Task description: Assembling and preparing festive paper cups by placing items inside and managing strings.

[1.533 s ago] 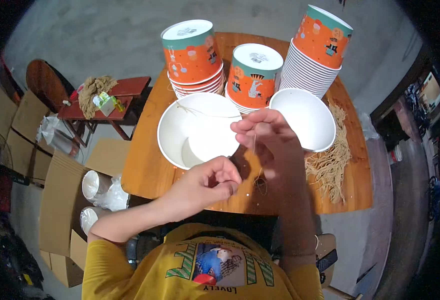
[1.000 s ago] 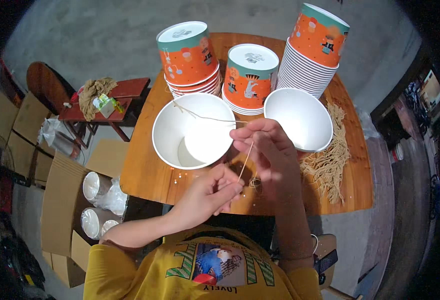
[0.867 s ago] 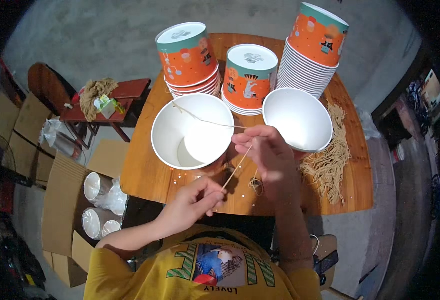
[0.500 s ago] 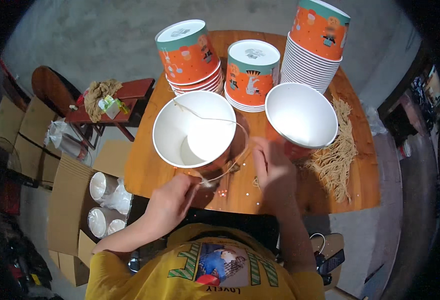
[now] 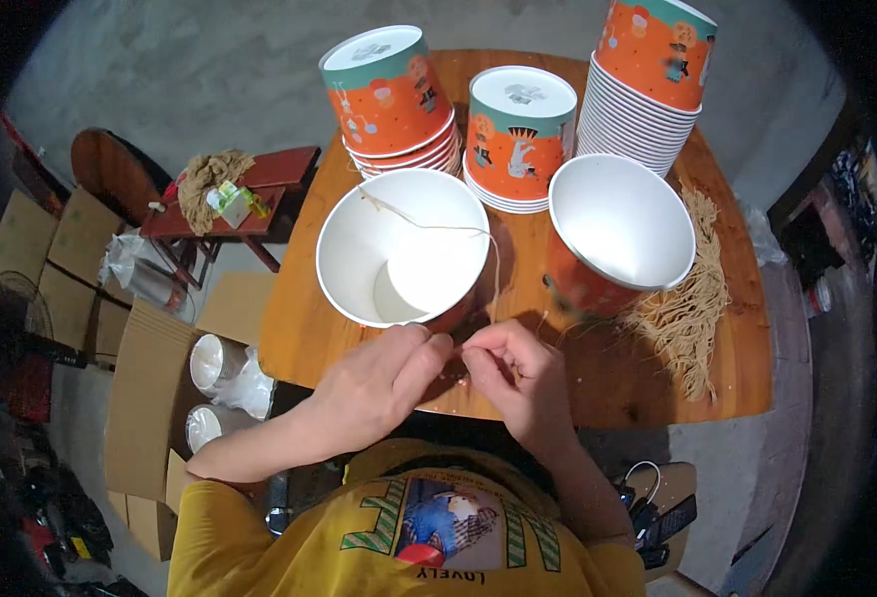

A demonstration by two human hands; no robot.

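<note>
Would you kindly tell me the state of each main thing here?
Left hand: fingers bent
Right hand: fingers bent
Left bucket: open upward
Twine strand: slack, across left bucket's mouth
Right bucket: open upward
Bucket stacks: nested, upside down
Twine bundle: loose, spread
Cardboard box: open

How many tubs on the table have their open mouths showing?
2: the left tub, with a cord across its mouth, and the right tub, beside the strand bundle. Others nested within would be hidden.

They've got a yellow shirt (image 5: 304,557) on, short-sleeved, with green-striped lettering (image 5: 374,517) flanking a blue-and-red chest picture (image 5: 446,522).
</note>
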